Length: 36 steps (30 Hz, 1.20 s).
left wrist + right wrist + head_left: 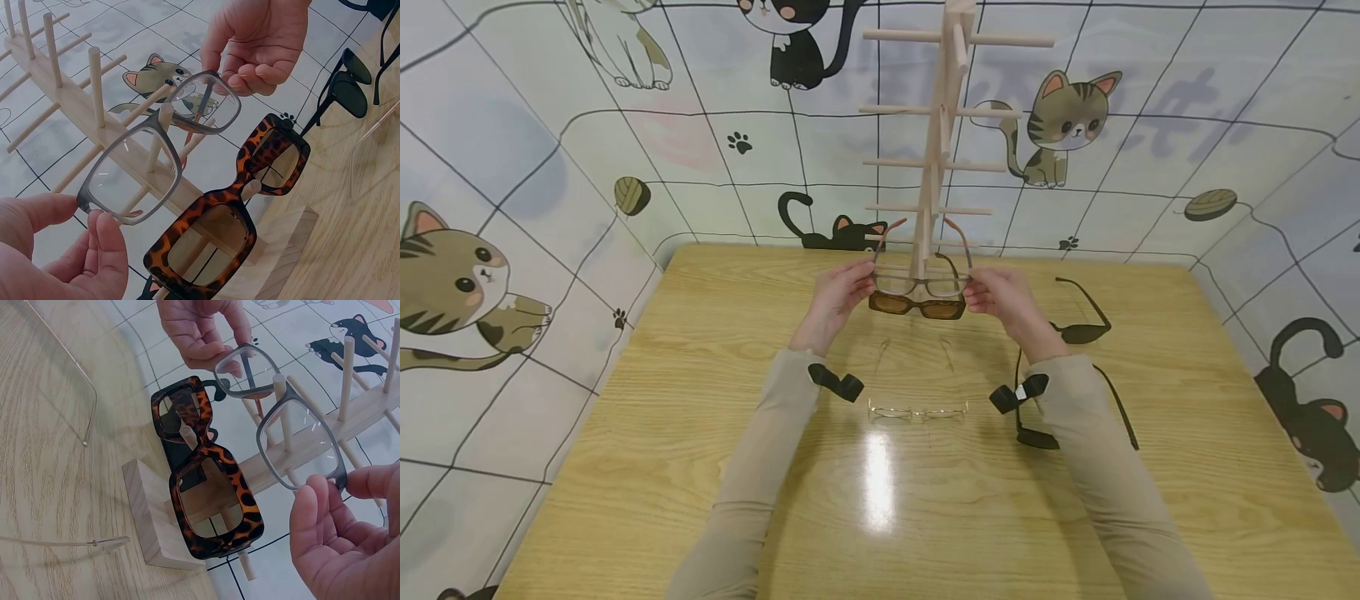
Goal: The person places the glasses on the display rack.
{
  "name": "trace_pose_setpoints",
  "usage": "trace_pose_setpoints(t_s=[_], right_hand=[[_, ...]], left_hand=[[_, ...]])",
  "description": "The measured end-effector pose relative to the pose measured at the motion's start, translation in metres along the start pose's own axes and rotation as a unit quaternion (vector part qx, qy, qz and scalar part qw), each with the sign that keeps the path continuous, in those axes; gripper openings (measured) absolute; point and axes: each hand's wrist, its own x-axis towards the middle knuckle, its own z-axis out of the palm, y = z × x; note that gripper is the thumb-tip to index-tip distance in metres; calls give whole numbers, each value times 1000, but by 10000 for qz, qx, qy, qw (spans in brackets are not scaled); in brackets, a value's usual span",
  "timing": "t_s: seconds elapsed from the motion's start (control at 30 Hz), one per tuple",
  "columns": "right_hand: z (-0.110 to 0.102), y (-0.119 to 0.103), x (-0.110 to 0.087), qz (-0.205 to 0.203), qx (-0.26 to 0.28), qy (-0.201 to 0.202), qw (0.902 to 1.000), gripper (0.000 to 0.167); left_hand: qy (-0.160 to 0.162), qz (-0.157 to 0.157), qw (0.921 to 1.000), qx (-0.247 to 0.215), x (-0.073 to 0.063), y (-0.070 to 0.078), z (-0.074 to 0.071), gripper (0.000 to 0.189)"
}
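Observation:
Between both hands is a pair of grey-framed clear eyeglasses (919, 282), its temples pointing back toward the wooden display rack (942, 133). My left hand (841, 292) pinches the frame's left corner between thumb and fingers, and my right hand (997, 293) pinches the right corner. In the left wrist view, the bridge of the eyeglasses (173, 117) lies right at a peg tip of the rack. Just below, tortoiseshell sunglasses (247, 169) with brown lenses hang on a lower peg near the rack's base (145, 512).
Thin gold-rimmed glasses (917, 412) lie on the wooden table (700, 417) between the forearms. Black sunglasses (1084, 333) rest at the right, and another black pair (1037, 438) is partly covered by the right sleeve. Bare pegs (1000, 40) stick out of the rack above.

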Motion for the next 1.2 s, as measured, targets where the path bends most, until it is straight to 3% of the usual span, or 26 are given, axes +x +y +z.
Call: trace_pose_setpoints(t_s=[0.2,0.43,0.67,1.2], right_hand=[[0,1,-2,-95,-87,-23,9999,21],[-2,5,-9,-89,-233,9,9997,30],[-1,11,-23,-96,-495,-5,9987,38],[4,33,-57,-255,-770,-352,9961,24]], left_hand=[[3,-5,9999,117,0,0,-2,6],[-109,181,9983,536,-2,-2,-11,27],[-154,204,9962,833,-9,-3,-21,34],[-34,358,9846,1712,-29,-15,-41,34]])
